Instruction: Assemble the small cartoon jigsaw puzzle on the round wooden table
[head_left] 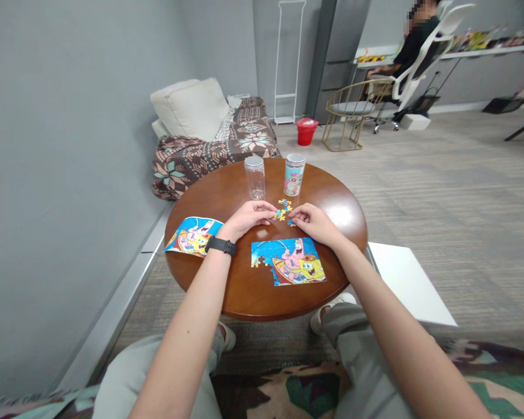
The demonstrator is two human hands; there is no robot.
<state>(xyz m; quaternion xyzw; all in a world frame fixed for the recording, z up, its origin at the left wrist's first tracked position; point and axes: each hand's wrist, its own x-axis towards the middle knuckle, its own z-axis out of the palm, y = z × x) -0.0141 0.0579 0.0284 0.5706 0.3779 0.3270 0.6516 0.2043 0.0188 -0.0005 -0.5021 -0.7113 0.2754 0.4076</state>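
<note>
clear jar point(254, 177), printed jar point(294, 174) — gap behind pieces point(283, 210)

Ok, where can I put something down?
The wooden table has bare room on the right, between the printed jar and the rim, and on the left, between the clear jar and the picture sheet. It's crowded in the middle, where the left hand, right hand and loose puzzle pieces meet.

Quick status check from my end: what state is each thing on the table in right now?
Left hand: flat on the table, fingertips by the loose pieces.
Right hand: fingertips at a loose piece, grip unclear.
Jigsaw puzzle: mostly assembled, gaps at its left edge.
Loose jigsaw pieces: small scattered cluster.
Picture sheet: lying flat, uncovered.
Clear jar: upright, lidded, apparently empty.
Printed jar: upright, lidded.
</note>
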